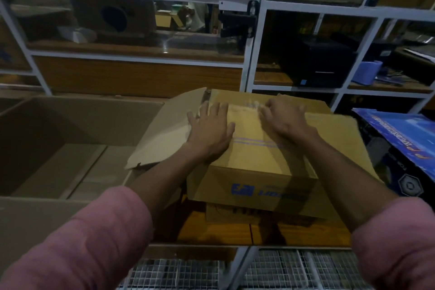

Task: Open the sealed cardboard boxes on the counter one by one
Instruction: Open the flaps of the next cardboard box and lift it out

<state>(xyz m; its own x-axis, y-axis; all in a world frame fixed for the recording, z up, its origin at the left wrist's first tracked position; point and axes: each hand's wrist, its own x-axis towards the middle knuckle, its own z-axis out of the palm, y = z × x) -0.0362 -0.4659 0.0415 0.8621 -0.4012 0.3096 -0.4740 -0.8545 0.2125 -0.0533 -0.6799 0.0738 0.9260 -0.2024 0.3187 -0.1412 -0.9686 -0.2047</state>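
Observation:
A sealed tan cardboard box (254, 172) with a blue logo on its front and clear tape along its top seam lies on the wooden counter (226, 233), resting on another flattened box. My left hand (209, 129) lies flat on the left part of its top, fingers spread. My right hand (284, 122) rests on the top at the right, fingers curled down at the taped seam; it is blurred. A loose cardboard flap (164, 134) sticks out to the left of the box, under my left hand.
A large open cardboard box (70, 110) stands at the left, its inside bare. A dark blue printed carton (400, 148) lies at the right. White-framed shelves (256, 42) with more cartons and a black device rise behind the counter. Wire grating shows below the counter's front edge.

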